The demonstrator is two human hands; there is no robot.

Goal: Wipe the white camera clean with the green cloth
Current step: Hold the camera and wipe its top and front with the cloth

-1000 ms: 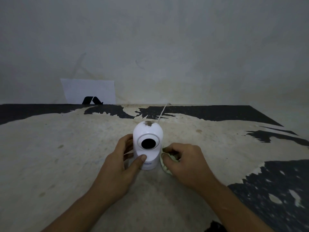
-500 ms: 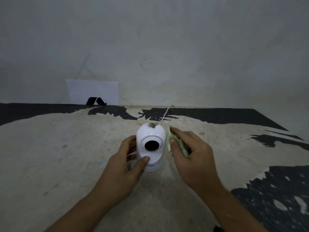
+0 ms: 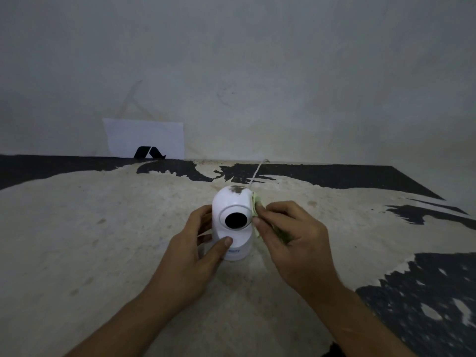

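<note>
A: Where does the white camera [image 3: 233,222] stand?

B: Upright on the worn, pale-and-black surface [image 3: 103,240], between the two hands, with its dark lens [image 3: 236,220] turned toward the person. A dirty smudge [image 3: 237,189] sits on its dome, above the fingers of both hands.

A: And the left hand [image 3: 192,256]?

B: It is wrapped around the camera's base, thumb across the front, fingers curled behind the far side.

A: The right hand [image 3: 288,240]?

B: It is closed on the green cloth [image 3: 256,202], pinching it against the camera's right side. The cloth pokes out above the fingertips, touching the dome.

A: Anything beyond the hands?

B: A white cable [image 3: 256,173] runs from behind the camera toward the wall [image 3: 257,73].
</note>
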